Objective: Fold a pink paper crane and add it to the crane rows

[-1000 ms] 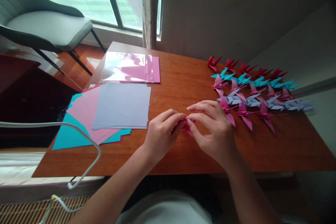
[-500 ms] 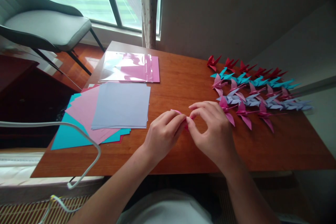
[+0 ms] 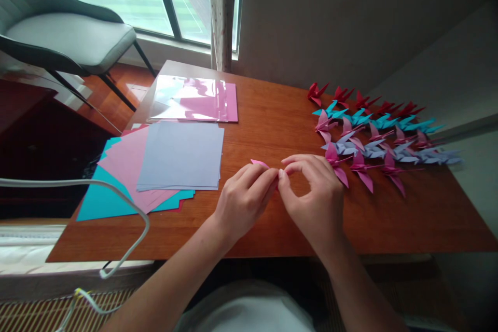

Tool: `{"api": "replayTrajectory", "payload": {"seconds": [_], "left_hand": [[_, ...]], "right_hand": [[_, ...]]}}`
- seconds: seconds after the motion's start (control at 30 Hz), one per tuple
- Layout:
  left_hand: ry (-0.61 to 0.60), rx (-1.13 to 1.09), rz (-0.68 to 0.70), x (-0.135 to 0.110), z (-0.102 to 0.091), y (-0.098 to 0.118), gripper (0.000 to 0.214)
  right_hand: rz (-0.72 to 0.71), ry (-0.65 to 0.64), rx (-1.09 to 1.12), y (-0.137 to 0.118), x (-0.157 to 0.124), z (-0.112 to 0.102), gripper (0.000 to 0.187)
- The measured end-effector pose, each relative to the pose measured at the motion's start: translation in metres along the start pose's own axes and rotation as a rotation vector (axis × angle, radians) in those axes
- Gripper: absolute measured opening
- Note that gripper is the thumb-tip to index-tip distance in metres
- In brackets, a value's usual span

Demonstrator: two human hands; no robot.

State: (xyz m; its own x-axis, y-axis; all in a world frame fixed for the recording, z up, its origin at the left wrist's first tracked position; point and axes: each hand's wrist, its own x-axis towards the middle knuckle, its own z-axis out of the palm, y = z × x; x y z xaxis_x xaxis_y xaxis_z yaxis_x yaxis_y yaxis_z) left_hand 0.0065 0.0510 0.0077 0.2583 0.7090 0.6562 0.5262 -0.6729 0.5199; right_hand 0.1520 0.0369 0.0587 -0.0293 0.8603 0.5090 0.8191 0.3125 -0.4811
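Observation:
A small folded piece of pink paper [image 3: 260, 163] shows past the fingers of my left hand [image 3: 245, 199], which is closed around it. Most of that paper is hidden behind the fingers, so its full shape cannot be made out. My right hand [image 3: 317, 199] pinches thumb against forefinger at the paper's right end, touching my left fingertips. Both hands are just above the table in front of me. To the right of my right hand stand several folded paper cranes, the nearest a deep pink crane [image 3: 336, 163].
Rows of red [image 3: 343, 96], turquoise [image 3: 360, 117], light pink and lavender cranes stand at the right of the wooden table [image 3: 264, 114]. At left lie fanned sheets under lavender paper [image 3: 181, 155], with a clear packet [image 3: 190, 99] behind. A white cable [image 3: 146, 223] crosses the left front.
More of the pink paper's tip now sticks out above my left fingers. My right thumb and forefinger have closed together, and that hand has shifted slightly down.

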Motion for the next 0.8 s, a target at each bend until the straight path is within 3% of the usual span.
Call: {"api": "replayTrajectory", "payload": {"seconds": [0.43, 0.8], "left_hand": [[0.046, -0.071, -0.055, -0.001, 0.000, -0.001, 0.008], [0.031, -0.217, -0.161, 0.004, -0.003, 0.000, 0.010]], "right_hand": [[-0.102, 0.055, 0.035, -0.002, -0.001, 0.001, 0.013], [-0.160, -0.109, 0.187, 0.016, 0.007, -0.013, 0.011]]}}
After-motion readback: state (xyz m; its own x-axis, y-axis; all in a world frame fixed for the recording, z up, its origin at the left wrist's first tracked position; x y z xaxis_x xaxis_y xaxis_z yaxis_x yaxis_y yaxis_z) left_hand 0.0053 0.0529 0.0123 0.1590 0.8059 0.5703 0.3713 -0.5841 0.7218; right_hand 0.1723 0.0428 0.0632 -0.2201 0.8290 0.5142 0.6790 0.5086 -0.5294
